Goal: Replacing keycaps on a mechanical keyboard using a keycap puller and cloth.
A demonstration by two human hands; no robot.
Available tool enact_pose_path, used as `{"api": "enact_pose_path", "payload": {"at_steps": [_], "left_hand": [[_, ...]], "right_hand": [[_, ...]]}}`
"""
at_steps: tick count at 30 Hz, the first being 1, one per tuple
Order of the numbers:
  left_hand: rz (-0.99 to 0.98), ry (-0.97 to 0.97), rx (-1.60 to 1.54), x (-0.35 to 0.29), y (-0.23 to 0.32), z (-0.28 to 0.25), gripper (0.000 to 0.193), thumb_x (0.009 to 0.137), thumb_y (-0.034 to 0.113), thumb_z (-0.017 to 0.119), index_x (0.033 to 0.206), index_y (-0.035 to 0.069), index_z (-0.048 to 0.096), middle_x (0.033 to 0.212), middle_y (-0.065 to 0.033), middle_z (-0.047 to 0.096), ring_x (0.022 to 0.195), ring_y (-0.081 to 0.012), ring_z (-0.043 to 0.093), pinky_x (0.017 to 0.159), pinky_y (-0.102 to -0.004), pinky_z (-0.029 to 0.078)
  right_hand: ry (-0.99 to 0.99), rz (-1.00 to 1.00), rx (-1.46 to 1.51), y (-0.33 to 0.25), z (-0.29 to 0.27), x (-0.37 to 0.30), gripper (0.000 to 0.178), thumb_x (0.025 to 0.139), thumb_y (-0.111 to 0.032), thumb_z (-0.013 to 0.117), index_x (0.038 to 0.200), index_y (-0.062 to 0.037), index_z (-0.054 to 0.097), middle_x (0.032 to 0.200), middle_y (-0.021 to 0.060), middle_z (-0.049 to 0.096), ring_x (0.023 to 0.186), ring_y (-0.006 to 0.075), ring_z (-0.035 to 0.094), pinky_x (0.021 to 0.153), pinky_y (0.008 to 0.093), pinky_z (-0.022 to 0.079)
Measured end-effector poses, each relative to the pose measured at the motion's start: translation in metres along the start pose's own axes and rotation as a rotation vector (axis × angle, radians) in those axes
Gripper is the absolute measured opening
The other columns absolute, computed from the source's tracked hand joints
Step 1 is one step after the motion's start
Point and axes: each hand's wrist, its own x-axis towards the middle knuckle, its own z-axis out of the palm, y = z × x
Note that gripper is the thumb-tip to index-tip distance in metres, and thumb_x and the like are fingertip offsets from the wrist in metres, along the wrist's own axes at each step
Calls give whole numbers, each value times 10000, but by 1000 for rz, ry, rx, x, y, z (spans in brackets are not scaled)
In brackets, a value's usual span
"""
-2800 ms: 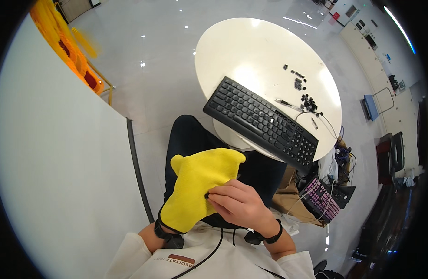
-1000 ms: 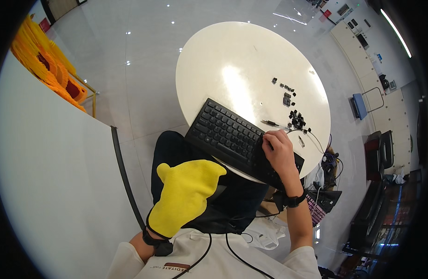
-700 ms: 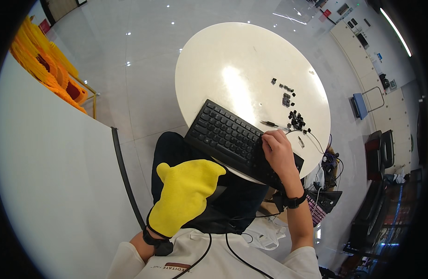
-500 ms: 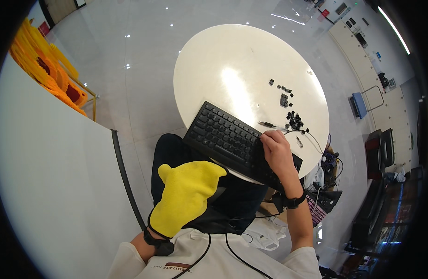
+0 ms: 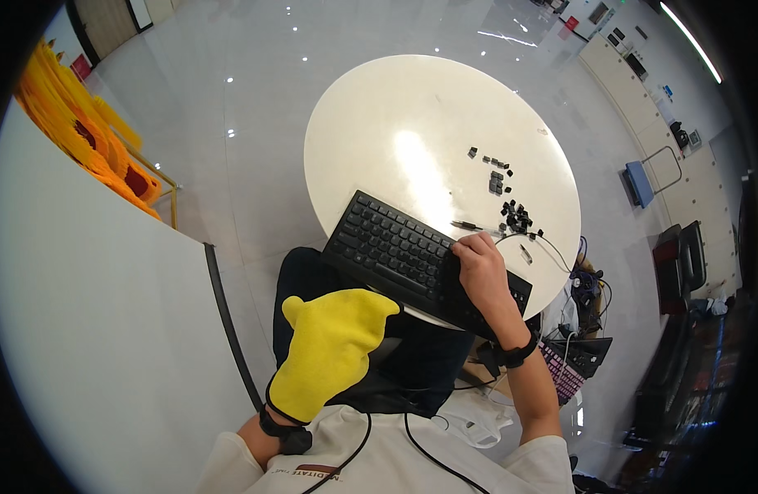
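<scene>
Right hand [image 5: 482,267]: fingers curled in and bunched, fingertips down on the black keyboard [image 5: 391,247]; whether they pinch a key cannot be made out, the hand itself covering the spot. Most of the keyboard extends to this hand's left, a shorter end to its right. Left hand [image 5: 325,358]: inside a yellow mitt [image 5: 339,329], nearer the body than the keyboard; finger spread and any grip hidden by the cloth. Just beyond the right fingertips: a pen [image 5: 467,226]. Farther out, slightly right: loose black keycaps [image 5: 517,218] on the round white table [image 5: 358,123].
</scene>
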Motion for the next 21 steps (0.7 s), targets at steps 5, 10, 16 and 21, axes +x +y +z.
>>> {"api": "enact_pose_path", "payload": {"at_steps": [5, 10, 16, 21], "left_hand": [[-7, 28, 23, 4, 13, -10, 581, 769, -53, 830, 1324, 119, 818, 1200, -66, 820, 1077, -299, 793, 929, -397, 612], [65, 144, 146, 6, 17, -7, 418, 786, 69, 849, 1172, 225, 814, 1084, 35, 815, 953, -245, 786, 739, -484, 386], [68, 212, 230, 4, 22, -24, 412, 784, 72, 838, 1171, 209, 807, 1073, 26, 805, 936, -241, 778, 723, -477, 387], [53, 246, 264, -1, 22, -36, 425, 788, 81, 832, 1195, 198, 800, 1078, 16, 797, 930, -240, 770, 717, -478, 386]], "right_hand": [[42, 30, 92, 0, -6, 5, 158, 876, 104, 794, 995, 16, 850, 1045, 135, 791, 1035, 347, 731, 907, 444, 629], [-21, 39, 149, -2, -19, 7, 127, 911, 56, 795, 1010, 9, 858, 1045, 130, 798, 1045, 347, 741, 915, 451, 637], [-115, 246, 169, 18, -43, 37, 95, 929, -46, 824, 1013, -8, 846, 1035, 176, 799, 996, 404, 764, 913, 470, 627], [-166, 315, 50, 86, -35, 89, 209, 907, -106, 850, 1094, -12, 849, 1116, 208, 824, 1071, 420, 788, 972, 507, 628]]}}
